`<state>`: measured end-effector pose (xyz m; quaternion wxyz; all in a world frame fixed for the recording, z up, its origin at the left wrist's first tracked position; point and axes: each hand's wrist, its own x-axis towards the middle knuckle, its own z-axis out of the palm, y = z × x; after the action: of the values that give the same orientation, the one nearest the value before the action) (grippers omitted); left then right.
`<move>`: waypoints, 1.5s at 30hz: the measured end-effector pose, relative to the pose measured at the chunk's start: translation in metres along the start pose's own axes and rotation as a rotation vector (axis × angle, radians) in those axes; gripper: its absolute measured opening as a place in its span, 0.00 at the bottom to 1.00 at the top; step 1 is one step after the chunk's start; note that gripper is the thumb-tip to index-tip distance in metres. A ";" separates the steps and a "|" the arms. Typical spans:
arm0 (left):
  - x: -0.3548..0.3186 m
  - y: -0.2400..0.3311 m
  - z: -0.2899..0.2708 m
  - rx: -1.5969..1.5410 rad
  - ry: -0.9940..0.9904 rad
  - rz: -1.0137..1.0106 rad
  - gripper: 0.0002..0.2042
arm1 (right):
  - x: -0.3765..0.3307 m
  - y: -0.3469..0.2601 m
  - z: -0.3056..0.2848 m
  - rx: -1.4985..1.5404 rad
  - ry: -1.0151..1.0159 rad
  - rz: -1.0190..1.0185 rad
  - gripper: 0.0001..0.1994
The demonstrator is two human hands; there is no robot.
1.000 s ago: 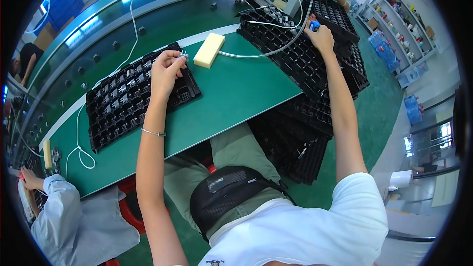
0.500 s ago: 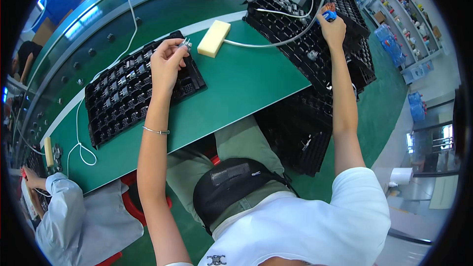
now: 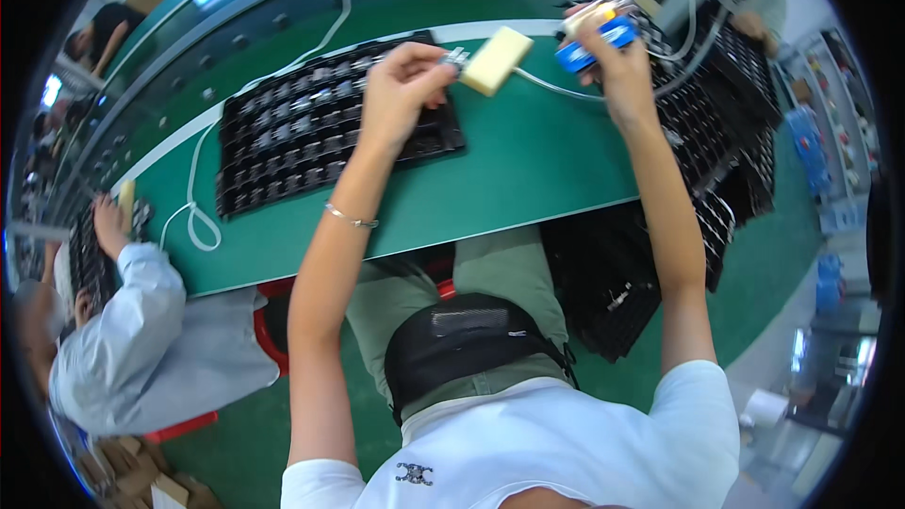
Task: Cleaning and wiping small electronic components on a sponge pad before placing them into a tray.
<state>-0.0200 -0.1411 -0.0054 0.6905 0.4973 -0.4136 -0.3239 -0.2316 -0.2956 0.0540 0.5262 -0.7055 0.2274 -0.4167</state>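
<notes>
The right hand (image 3: 617,71) now comes back from the far trays carrying the blue tool (image 3: 594,45), while the left hand (image 3: 401,85) lifts a small metal part (image 3: 455,58) beside the cream block (image 3: 497,59).

A green worktable (image 3: 490,179) runs across the scene, and a white cable loop (image 3: 193,221) lies on it at the left. Far behind it sits a green conveyor (image 3: 283,19) with a grey edge. At near left a co-worker in a pale grey coat (image 3: 141,339) bends over another tray. To the right, stacked black trays (image 3: 622,292) stand beside the table, down toward the green floor (image 3: 782,254).
</notes>
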 end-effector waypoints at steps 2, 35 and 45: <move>0.000 -0.004 -0.005 -0.022 -0.015 0.025 0.12 | 0.004 0.014 0.040 0.027 -0.162 0.026 0.16; -0.069 0.054 -0.162 1.724 0.509 -0.511 0.26 | 0.038 0.075 0.034 -0.530 0.036 -0.145 0.19; -0.055 0.060 -0.152 1.652 0.576 -0.214 0.19 | 0.020 0.086 0.054 -0.620 0.055 -0.170 0.22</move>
<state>0.0933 -0.0124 0.0130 0.1538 0.9360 -0.2766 0.1539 -0.1664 -0.3105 -0.0250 0.2431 -0.8373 0.2978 -0.3888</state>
